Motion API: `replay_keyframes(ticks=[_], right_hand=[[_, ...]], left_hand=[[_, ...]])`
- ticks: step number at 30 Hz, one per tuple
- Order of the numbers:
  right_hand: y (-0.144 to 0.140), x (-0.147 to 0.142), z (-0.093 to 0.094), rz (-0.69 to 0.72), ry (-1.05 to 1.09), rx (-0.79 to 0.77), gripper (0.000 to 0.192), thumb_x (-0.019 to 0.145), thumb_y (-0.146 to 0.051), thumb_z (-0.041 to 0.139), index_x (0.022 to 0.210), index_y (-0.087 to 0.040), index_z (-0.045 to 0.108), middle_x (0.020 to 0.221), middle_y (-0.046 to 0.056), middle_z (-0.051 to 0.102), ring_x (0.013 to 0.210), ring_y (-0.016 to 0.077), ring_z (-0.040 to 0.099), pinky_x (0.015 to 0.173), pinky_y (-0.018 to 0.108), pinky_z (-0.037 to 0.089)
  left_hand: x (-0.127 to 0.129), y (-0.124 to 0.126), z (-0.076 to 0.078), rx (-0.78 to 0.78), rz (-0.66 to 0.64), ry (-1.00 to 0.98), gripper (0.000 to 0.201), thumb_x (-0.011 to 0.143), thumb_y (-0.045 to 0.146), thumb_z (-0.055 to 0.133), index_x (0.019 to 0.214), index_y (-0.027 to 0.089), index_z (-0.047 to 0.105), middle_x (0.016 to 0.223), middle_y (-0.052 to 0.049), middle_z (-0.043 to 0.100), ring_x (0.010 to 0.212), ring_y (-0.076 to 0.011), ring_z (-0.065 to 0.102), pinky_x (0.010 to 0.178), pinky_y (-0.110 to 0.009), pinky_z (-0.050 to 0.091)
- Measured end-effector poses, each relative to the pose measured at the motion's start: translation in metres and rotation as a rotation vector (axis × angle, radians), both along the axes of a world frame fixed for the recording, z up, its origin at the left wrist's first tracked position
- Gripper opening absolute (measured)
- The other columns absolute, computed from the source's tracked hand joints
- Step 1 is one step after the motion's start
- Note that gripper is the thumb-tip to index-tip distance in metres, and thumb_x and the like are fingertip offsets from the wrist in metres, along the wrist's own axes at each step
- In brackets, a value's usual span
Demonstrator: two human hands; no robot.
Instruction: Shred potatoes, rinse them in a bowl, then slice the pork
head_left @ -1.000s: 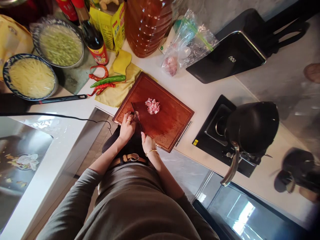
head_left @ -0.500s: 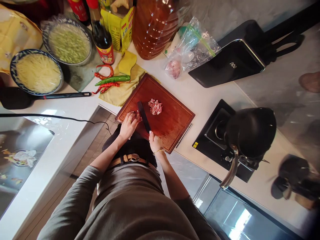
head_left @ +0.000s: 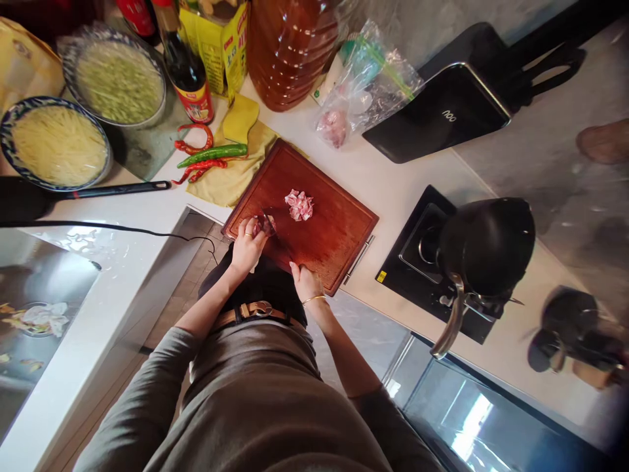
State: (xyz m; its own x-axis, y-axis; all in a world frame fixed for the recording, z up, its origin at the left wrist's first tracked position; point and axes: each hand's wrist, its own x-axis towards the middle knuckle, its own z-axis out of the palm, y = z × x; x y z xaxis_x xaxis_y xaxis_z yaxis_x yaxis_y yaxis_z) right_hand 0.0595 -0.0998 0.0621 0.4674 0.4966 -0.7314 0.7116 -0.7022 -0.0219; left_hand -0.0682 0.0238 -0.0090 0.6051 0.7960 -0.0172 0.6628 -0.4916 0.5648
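Note:
My left hand (head_left: 247, 250) presses with bent fingers on a piece of raw meat (head_left: 268, 225) near the left corner of the wooden cutting board (head_left: 339, 229). My right hand (head_left: 308, 283) is closed round the handle of a kitchen knife (head_left: 282, 243) at the board's near edge. Seen almost edge-on, the blade is a thin dark line reaching up to the meat beside my left fingers. A small heap of cut pink meat (head_left: 299, 205) lies on the board beyond the knife. My left fingers partly cover the meat they hold.
Red and green chilies (head_left: 211, 155) lie on a yellow cloth (head_left: 216, 187) left of the board. Behind stand covered bowls (head_left: 59, 144), a sauce bottle (head_left: 189, 78) and a large jug (head_left: 295, 52). To the right are a knife block (head_left: 437, 118) and a black pot (head_left: 486, 246) on a stove.
The knife blade has turned from showing its broad dark side to nearly edge-on. Both hands keep their holds. The whole view has shifted slightly.

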Motion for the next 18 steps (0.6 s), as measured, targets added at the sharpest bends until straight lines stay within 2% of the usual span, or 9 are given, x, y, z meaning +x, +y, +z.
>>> replay_keyframes(ticks=[4,10,15,18], right_hand=[[-0.023,0.022,0.006,0.016,0.019,-0.013,0.053,0.095,-0.047,0.024,0.096,-0.016,0.067,0.089,0.015,0.07,0.086,0.0228,0.066,0.07,0.027,0.041],[-0.056,0.043,0.001,0.024,0.0,0.106,0.046,0.095,-0.039,0.029,0.097,-0.016,0.069,0.094,0.014,0.071,0.09,0.0221,0.065,0.072,0.025,0.041],[-0.059,0.047,-0.005,-0.043,-0.01,0.213,0.055,0.096,-0.039,0.022,0.093,-0.014,0.07,0.084,0.013,0.071,0.085,0.0203,0.065,0.069,0.024,0.041],[-0.05,0.041,-0.006,-0.015,0.005,0.218,0.055,0.096,-0.04,0.022,0.088,-0.014,0.07,0.082,0.012,0.071,0.08,0.0195,0.066,0.067,0.024,0.04]], left_hand=[[0.0,0.0,-0.002,0.04,-0.001,-0.022,0.024,0.088,0.032,0.046,0.1,0.022,0.064,0.126,-0.013,0.048,0.125,-0.0293,0.035,0.1,-0.049,0.04],[-0.001,-0.001,-0.008,0.047,0.002,-0.059,0.024,0.088,0.031,0.047,0.105,0.024,0.062,0.126,-0.013,0.047,0.124,-0.0291,0.036,0.097,-0.048,0.042],[-0.004,0.001,-0.012,0.082,-0.008,-0.118,0.025,0.087,0.032,0.049,0.106,0.017,0.057,0.123,-0.015,0.048,0.122,-0.0285,0.039,0.1,-0.047,0.041],[-0.006,0.001,-0.013,0.078,-0.018,-0.159,0.026,0.085,0.032,0.051,0.106,0.016,0.054,0.124,-0.016,0.047,0.123,-0.0294,0.039,0.101,-0.048,0.039]])
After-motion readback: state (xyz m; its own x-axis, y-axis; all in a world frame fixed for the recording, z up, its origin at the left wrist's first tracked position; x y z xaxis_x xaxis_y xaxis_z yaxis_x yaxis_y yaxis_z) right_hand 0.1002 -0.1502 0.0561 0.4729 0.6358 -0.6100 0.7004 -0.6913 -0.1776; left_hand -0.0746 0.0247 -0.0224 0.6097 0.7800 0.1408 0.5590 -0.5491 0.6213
